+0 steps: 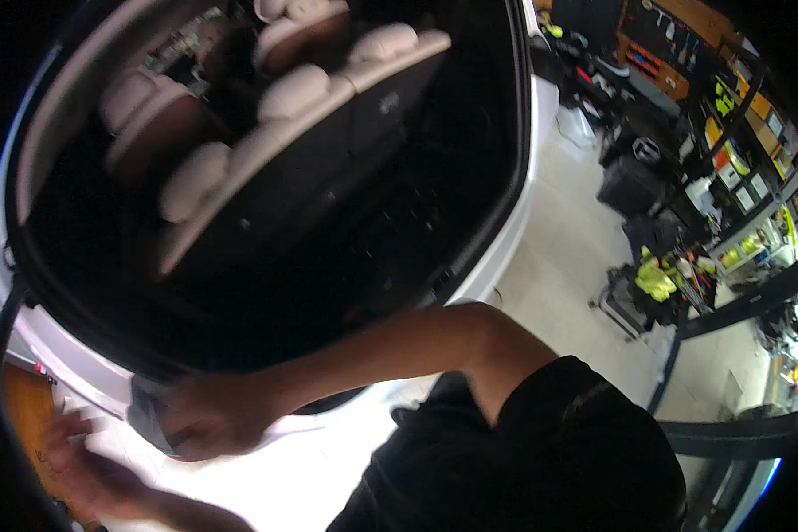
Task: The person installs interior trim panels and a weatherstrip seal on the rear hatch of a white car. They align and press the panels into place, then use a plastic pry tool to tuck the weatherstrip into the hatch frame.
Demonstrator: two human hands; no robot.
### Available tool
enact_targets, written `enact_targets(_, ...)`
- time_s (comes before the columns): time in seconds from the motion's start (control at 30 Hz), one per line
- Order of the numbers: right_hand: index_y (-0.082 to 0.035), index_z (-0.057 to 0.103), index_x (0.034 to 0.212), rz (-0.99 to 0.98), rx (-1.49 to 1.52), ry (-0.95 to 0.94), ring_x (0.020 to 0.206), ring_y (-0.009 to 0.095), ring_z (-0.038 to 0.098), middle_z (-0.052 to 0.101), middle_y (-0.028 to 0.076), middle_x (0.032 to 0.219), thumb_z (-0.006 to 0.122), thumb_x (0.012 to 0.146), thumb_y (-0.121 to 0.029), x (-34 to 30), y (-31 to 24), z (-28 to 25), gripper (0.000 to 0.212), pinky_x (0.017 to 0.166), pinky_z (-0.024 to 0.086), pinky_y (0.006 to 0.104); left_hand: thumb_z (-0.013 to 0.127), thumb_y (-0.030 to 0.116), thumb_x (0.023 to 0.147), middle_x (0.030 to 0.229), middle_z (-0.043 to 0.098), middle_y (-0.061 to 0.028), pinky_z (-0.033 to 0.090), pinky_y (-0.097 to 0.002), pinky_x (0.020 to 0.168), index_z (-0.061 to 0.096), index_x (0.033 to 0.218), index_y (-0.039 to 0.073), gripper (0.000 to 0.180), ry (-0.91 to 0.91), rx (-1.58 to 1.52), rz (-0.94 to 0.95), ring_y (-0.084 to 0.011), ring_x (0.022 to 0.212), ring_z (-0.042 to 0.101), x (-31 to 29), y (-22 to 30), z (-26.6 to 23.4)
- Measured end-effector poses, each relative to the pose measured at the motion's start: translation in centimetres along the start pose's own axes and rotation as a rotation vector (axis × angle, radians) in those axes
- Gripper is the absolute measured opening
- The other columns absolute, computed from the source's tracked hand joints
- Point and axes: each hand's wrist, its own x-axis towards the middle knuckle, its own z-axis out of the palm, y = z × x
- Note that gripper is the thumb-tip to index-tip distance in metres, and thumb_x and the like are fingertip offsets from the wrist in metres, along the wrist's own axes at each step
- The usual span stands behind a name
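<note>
I see the right hand (226,412) gripping a dull grey cloth (147,412) at the rear edge of a glossy white car (73,362); the left hand (97,474), blurred, is near it, fingers loosely open.

Pale floor (563,235) underfoot | grey wheeled case (625,306) over there, bright yellow-green cloth (655,278) near it | bulky black gear (629,186) farther back | tool board (656,34) hung behind | crowded shelves (749,244) alongside
</note>
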Motion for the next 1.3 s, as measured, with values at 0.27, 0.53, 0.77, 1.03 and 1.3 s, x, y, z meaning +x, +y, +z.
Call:
enact_targets(0.27,-0.001,0.069,0.094,1.651,-0.479,0.449,0.082,0.030,0.074,0.074,0.018,0.086,0.067,0.097,-0.025,-63.2,-13.2,-9.3,0.025,0.073,0.056,0.0422,0.054,-0.005,0.090,0.102,0.076,-0.0125,0.059,-0.0319,0.066,0.072,0.112,-0.002,0.029,-0.982,-0.620,-1.567,-0.0224,0.084,0.076,-48.8,15.6,19.5)
enact_targets(0.53,-0.005,0.068,0.098,1.900,-0.670,0.601,0.095,0.049,0.070,0.072,0.028,0.094,0.059,0.098,-0.026,-77.9,-18.2,-28.0,0.023,0.083,0.057,0.0551,0.057,0.019,0.100,0.094,0.073,-0.0218,0.057,-0.0507,0.078,0.066,0.084,0.001,0.025,-1.645,-0.533,-0.045,-0.0415,0.090,0.072,-50.5,37.8,44.2)
enact_targets(0.77,-0.001,0.064,0.090,1.771,-0.488,0.978,0.065,0.024,0.063,0.063,0.014,0.072,0.058,0.102,-0.024,-80.1,-15.4,-38.9,0.027,0.064,0.051,0.0401,0.058,0.032,0.100,0.096,0.075,-0.0240,0.059,-0.0532,0.083,0.074,0.099,0.003,0.033,-1.442,-0.281,-0.597,-0.0452,0.097,0.072,-47.8,40.7,76.5)
enact_targets(1.03,-0.011,0.069,0.070,2.254,-0.606,-0.298,0.072,0.031,0.070,0.068,0.011,0.069,0.066,0.088,-0.034,-99.4,-38.7,-21.7,0.030,0.067,0.054,0.0469,0.065,0.029,0.097,0.123,0.069,-0.0272,0.057,-0.0533,0.092,0.069,0.124,0.004,0.037,-1.523,-0.147,-0.746,-0.0459,0.112,0.068,-58.8,42.6,104.7)
enact_targets(1.3,-0.013,0.067,0.083,2.957,0.229,0.968,0.073,0.030,0.067,0.068,0.012,0.079,0.070,0.084,-0.022,-91.1,-37.2,-26.2,0.009,0.066,0.055,0.0474,0.062,0.029,0.101,0.173,0.013,-0.0251,0.051,-0.0563,0.110,0.029,0.162,0.001,0.074,-1.733,-0.024,-0.630,-0.0512,0.152,0.031,-63.9,40.0,126.3)
